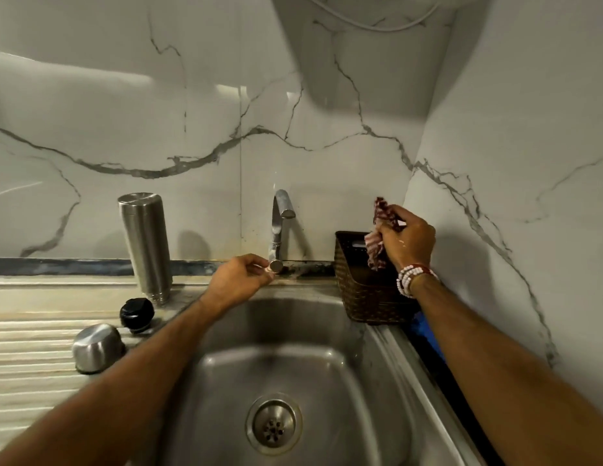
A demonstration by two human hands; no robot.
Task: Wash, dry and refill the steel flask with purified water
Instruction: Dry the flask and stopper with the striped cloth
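Note:
The steel flask (146, 243) stands upside down on the ribbed drainboard at the left of the sink. Its black stopper (137, 315) and its steel cup lid (96, 347) lie in front of it. My left hand (241, 280) reaches over the sink and pinches the round tap knob (276, 265) at the foot of the steel tap (280, 223). No water runs from the spout. My right hand (406, 242) grips a crumpled red-and-white checked cloth (377, 237) above the brown basket.
A brown woven basket (360, 297) sits on the sink's right rim against the marble wall. The steel sink basin (293, 364) with its drain (274, 423) lies below my arms. Something blue (424, 334) lies beside the basket at the right edge.

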